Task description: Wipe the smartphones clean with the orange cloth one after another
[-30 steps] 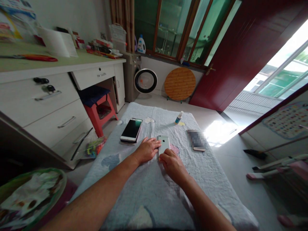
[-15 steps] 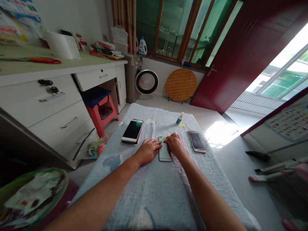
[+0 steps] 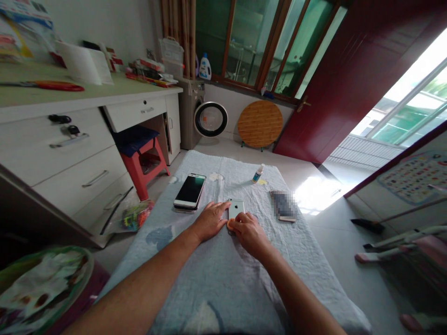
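A silver phone (image 3: 236,208) lies back up on the cloth, its apple logo showing. My left hand (image 3: 211,219) lies flat along the phone's left edge, fingers stretched out and fingertips touching it. My right hand (image 3: 248,231) pinches a small orange pad (image 3: 231,224), pressed on the phone's lower left end. The fingers hide most of the pad and the phone's lower part. To the left, a white-framed phone (image 3: 190,190) rests screen up on something thin. On the right lies another phone (image 3: 283,206), its screen blurred out. A small spray bottle (image 3: 257,174) stands beyond my hands.
A pale blue cloth (image 3: 216,279) covers the low table. Left of it are a red stool (image 3: 143,167), a bag of colourful bits (image 3: 134,216) and a waste bin (image 3: 84,274). Farther back stand a washing machine (image 3: 191,111) with its door open and a round wooden tabletop (image 3: 260,123).
My right hand has slid the orange pad from the phone's upper end down to its lower left end, uncovering the logo. My left hand stays at the left edge.
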The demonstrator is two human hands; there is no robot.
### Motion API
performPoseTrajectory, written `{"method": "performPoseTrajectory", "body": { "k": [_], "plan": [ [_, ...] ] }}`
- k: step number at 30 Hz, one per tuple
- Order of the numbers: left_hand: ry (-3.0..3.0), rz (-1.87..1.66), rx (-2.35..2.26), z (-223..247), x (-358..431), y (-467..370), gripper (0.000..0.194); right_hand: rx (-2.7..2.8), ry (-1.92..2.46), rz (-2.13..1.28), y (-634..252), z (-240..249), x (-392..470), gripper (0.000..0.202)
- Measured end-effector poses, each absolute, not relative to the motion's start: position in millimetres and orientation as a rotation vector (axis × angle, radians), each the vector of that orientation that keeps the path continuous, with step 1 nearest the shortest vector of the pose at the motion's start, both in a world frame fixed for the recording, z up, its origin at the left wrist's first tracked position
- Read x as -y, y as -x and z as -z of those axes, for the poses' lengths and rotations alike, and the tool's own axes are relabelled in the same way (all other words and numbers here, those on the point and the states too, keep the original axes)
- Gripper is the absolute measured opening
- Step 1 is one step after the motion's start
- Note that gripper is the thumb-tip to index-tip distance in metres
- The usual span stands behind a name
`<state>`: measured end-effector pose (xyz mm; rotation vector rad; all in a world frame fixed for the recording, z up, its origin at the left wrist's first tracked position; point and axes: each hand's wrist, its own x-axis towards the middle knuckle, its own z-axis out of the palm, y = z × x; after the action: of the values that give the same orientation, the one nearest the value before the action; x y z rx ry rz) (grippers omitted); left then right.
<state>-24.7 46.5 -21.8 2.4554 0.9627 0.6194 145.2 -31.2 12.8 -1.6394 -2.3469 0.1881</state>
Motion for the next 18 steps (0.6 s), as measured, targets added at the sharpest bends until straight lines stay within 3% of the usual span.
{"method": "performPoseTrajectory", "body": {
  "k": [11,18],
  "plan": [
    [-2.435,-0.613,-0.964,28,-45,26,0.08,2.219,1.859,-0.112,-153,-2,-39,0.029],
    [-2.53,-0.499,-1.011,19,-41,26,0.049,2.008,2.061,-0.136,-175,-1,-35,0.032]
  ]
}}
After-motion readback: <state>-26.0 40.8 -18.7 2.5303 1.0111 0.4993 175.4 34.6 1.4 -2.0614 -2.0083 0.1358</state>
